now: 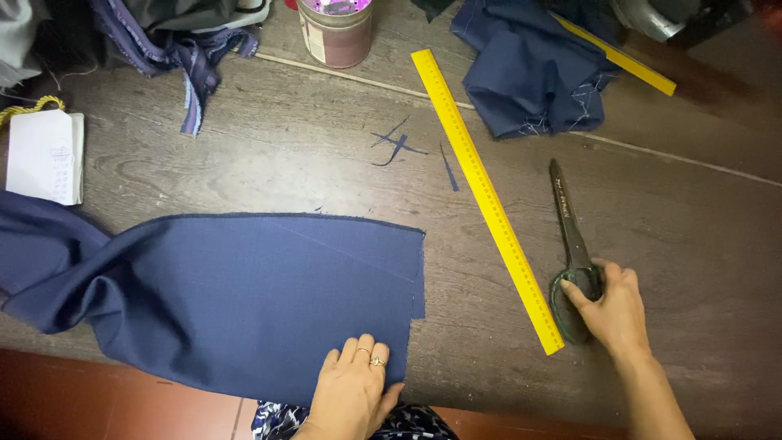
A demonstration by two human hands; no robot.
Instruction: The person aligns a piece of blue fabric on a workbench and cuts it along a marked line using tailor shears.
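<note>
Item 1: navy cloth panel [244, 301], spread flat at the near edge of the dark wooden table [700, 244], its left end gathered into folds, its right edge cut straight and slightly frayed. Your left hand [352, 389] lies palm-down on its lower right corner, fingers spread flat, pressing rather than grasping; rings show on one finger.

Item 2: tailor's shears [570, 244], dark metal, blades closed, lying on the table right of the cloth with the point away from you. Your right hand [615, 310] is wrapped around the handle loops, fingers curled closed on them.

Item 3: long yellow ruler [486, 189], laid diagonally between cloth and shears, its near end just beside the shear handles.

Item 4: crumpled navy fabric [529, 69] at the far side, with a second yellow ruler [623, 59] resting on it.

Item 5: round tin [334, 31], far centre.

Item 6: white paper pad [45, 155], far left, near the cloth's folds.

Item 7: thin navy offcuts [399, 145], scattered beside the long ruler.
</note>
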